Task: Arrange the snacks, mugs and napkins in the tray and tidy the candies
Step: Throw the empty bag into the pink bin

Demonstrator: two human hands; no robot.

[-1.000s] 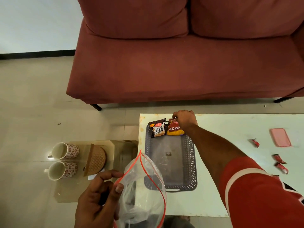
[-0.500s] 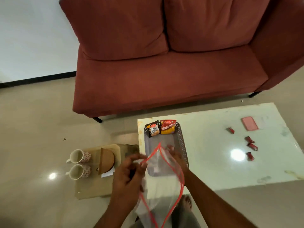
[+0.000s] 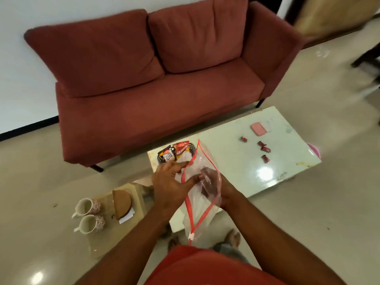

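Here the left hand (image 3: 170, 182) pinches the rim of a clear zip bag (image 3: 202, 194), the right hand (image 3: 211, 183) reaching inside it, above the tray (image 3: 192, 149) holding two snack packets (image 3: 174, 154); candies (image 3: 263, 149) lie scattered on the table (image 3: 236, 161).

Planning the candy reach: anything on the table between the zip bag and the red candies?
Head view: bare tabletop between the zip bag and candies, only a light glare there.

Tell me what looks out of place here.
Four red candies lie scattered loose across the table, and two mugs sit on a low stand by the floor rather than in the tray.
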